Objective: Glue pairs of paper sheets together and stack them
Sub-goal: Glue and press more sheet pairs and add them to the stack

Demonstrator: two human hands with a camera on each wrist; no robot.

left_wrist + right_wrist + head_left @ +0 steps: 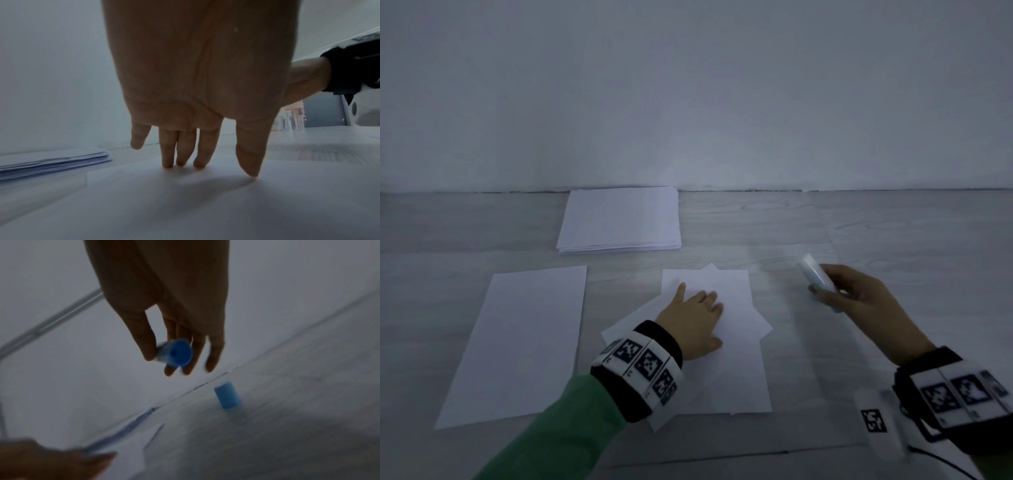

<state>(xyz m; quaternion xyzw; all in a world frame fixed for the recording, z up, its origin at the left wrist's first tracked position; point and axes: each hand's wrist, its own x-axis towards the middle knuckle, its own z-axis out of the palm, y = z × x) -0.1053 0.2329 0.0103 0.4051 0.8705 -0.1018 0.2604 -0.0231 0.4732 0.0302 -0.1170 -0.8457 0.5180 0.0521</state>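
Gluing step in hand, as I am reading it. The left hand (697, 317) is lying flat, fingers straight and spread, pressing down on the top sheet (726, 329) of the loose pile in front of me. The left wrist view is confirming it: fingertips (180, 162) and thumb are touching the paper, nothing gripped.

The right hand (859, 294) is holding the glue stick (816, 274) off to the right of that pile, above the table (893, 233), not touching any paper. Fingers and thumb are curled round the barrel; in the right wrist view I am seeing its blue end (176, 353) facing the camera. That view is blurred, so I cannot tell whether the glue itself is showing. A blue cap (227, 395) is standing alone on the table, which suggests the stick is uncapped.

My guess at the next move: it calls for bringing the stick over the pinned sheet and running it across the paper while the left hand is keeping the sheet from sliding.

The paper: plain white sheets. The pile under the left hand is lying fanned, corners sticking out at different angles. A single sheet (517, 342) is lying flat to the left, apart from the pile. A squared stack (619, 221) is sitting further back against the wall. I am judging that to be either supply or finished pairs; I cannot tell which.
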